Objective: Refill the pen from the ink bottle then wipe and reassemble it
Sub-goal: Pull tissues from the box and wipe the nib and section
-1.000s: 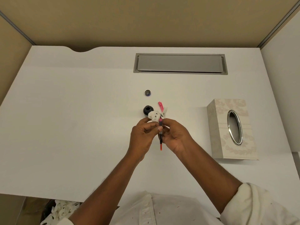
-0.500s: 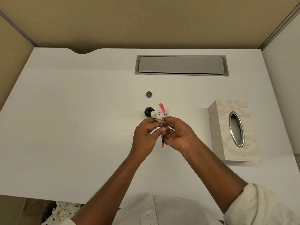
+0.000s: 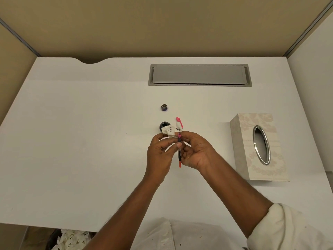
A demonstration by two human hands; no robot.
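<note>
My right hand point(image 3: 195, 150) grips the pen's inner section point(image 3: 179, 152), a thin dark tube with a pink collar near the top and an orange-red lower end, held upright above the white desk point(image 3: 72, 141). My left hand point(image 3: 160, 152) holds an ink-spotted white tissue point(image 3: 169, 131) against the pen's upper end, thumb resting on the tube. The open black ink bottle point(image 3: 163, 125) stands just behind the tissue, partly hidden by it. A pink pen part point(image 3: 179, 122) lies beside the bottle. The bottle's small dark cap point(image 3: 164, 107) rests farther back.
A patterned tissue box point(image 3: 259, 147) with an oval metal opening lies at the right. A grey cable-tray lid point(image 3: 199, 75) is set into the desk at the back. Crumpled stained tissues point(image 3: 72, 240) fill a bin below the desk's front edge.
Both hands stay together around the pen section and tissue; my left fingers have shifted slightly along the tube. The view has drifted a little.
</note>
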